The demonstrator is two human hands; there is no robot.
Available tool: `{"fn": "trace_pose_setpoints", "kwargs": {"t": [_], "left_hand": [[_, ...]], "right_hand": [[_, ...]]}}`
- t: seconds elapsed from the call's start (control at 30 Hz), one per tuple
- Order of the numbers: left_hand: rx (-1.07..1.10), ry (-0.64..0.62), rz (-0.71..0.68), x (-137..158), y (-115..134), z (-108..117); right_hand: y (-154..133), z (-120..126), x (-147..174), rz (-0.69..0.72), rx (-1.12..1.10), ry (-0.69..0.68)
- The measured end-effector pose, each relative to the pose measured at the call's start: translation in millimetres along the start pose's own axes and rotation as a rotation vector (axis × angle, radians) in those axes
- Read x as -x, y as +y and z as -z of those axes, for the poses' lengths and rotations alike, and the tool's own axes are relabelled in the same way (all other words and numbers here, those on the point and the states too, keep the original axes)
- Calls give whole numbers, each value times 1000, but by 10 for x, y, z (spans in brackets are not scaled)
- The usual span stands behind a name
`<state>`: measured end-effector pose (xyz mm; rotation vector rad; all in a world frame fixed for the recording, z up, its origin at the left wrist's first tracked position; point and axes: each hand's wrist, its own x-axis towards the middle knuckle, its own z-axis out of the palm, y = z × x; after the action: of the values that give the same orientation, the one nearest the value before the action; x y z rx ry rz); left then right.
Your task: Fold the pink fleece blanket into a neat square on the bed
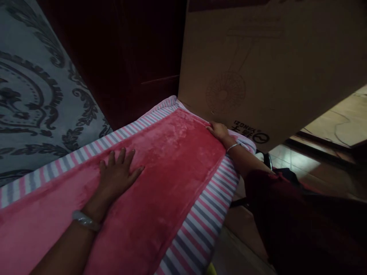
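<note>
A red plush cover [172,164] lies lengthwise over a striped pink, grey and white cloth [197,217] on a long padded surface. My left hand [119,173] rests flat on the plush with its fingers spread; nothing is in it. At the far right corner, my right hand [220,133] is closed on the edge of the plush cover, its fingertips partly hidden. The striped cloth shows along both long sides and is bunched at the far end. Some wrinkles and lighter brushed patches mark the far part of the plush.
A large cardboard box [266,68] stands upright against the far end. A dark red panel [129,57] rises behind, and patterned wallpaper [37,95] covers the wall on the left. Tiled floor [301,162] shows at the right, with dark objects near my right arm.
</note>
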<state>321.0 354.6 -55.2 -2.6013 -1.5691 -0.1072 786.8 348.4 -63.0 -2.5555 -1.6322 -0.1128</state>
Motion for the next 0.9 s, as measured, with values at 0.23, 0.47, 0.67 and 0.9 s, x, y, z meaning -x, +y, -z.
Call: {"fn": "trace_pose_setpoints", "kwargs": {"t": [0.23, 0.47, 0.67, 0.9], "left_hand": [[6, 48, -43, -24, -27, 13], [135, -79, -341, 221, 260, 248], [211, -214, -741, 1061, 713, 260], [222, -157, -729, 1256, 758, 126]], "right_hand": [[203, 253, -11, 29, -171, -156], [513, 292, 296, -39, -92, -214], [581, 63, 416, -70, -82, 15], [637, 51, 383, -121, -275, 10]]}}
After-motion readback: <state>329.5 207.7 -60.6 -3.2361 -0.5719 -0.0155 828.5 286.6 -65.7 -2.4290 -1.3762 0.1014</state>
